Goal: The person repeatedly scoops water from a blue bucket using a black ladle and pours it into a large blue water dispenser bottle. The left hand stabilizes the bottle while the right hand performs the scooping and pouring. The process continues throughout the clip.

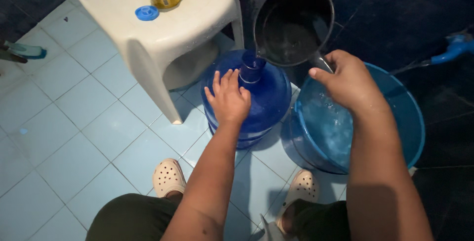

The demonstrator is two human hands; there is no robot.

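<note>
Tipping a dark dipper (292,24) over the narrow neck of a blue water jug (259,98), the right hand (348,80) is wrapped tight on its handle, while the left hand (228,98) lies flat and spread on the jug's shoulder, gripping nothing. The jug stands on the tiled floor (74,122), touching a blue bucket (365,122) of water and just beside a white plastic stool (163,34). With so small a mouth, a slightly off tilt would likely send water down the jug onto the tiles, slick under the clogs (169,177).
</note>
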